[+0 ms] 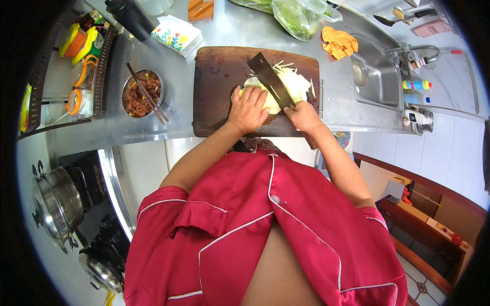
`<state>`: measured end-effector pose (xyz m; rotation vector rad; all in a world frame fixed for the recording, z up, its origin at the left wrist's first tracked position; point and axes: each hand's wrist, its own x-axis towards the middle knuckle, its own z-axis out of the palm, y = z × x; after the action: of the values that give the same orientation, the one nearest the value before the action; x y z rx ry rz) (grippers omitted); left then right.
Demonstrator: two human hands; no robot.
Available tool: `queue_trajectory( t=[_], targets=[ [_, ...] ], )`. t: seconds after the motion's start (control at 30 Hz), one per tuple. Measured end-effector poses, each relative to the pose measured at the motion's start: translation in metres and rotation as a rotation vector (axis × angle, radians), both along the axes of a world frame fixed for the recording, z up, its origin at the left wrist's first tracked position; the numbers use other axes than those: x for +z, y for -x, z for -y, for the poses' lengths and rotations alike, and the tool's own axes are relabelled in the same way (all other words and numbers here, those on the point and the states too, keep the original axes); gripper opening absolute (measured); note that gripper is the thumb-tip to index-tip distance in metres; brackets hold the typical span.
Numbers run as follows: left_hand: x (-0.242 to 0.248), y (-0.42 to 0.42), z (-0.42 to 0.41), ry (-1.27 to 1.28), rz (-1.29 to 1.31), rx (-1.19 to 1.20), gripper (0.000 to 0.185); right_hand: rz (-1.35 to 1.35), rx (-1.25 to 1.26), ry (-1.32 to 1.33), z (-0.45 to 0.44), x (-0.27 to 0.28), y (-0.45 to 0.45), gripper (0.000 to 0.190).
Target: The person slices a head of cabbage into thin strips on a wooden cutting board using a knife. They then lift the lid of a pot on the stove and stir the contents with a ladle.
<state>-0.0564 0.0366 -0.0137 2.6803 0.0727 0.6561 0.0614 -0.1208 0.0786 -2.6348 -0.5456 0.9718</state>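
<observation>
My right hand (304,118) grips the handle of a dark-bladed cleaver (271,79), whose blade slants up and left over a wooden cutting board (218,88). Flat on top of pale yellow-green vegetable slices (272,103), my left hand (249,107) rests with its fingers pointing away from me. The slices lie just left of the blade; they look like potato, though the kind is not certain. To the blade's right is a heap of thin pale shreds (296,85), with a few loose strips around it. Part of the slices is hidden under my left hand.
Left of the board stands a metal bowl of cut meat (141,98) with chopsticks (147,93) across it. A tissue box (178,35), bagged greens (296,19) and an orange cloth (338,43) lie behind. At right is a steel sink (379,76); a lidded pot (57,202) sits lower left.
</observation>
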Motion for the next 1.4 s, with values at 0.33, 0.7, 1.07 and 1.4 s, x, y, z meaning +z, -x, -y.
queue_trajectory(
  t=[0.33,0.7,1.07,1.4],
  targets=[
    [0.000,0.001,-0.001,0.033,-0.007,0.007,0.052,0.128,0.056,0.009,0.010,0.060,0.029,0.037],
    [0.001,0.000,0.001,0.023,-0.048,-0.009,0.053,0.116,0.114,0.161,0.004,0.052,0.029,0.036],
    [0.002,-0.004,-0.002,0.015,-0.049,-0.055,0.052,0.069,0.066,0.145,-0.019,0.012,0.024,0.035],
    [0.002,-0.002,0.001,0.028,-0.054,-0.022,0.052,0.063,-0.030,-0.064,0.006,0.024,0.013,0.040]
  ],
)
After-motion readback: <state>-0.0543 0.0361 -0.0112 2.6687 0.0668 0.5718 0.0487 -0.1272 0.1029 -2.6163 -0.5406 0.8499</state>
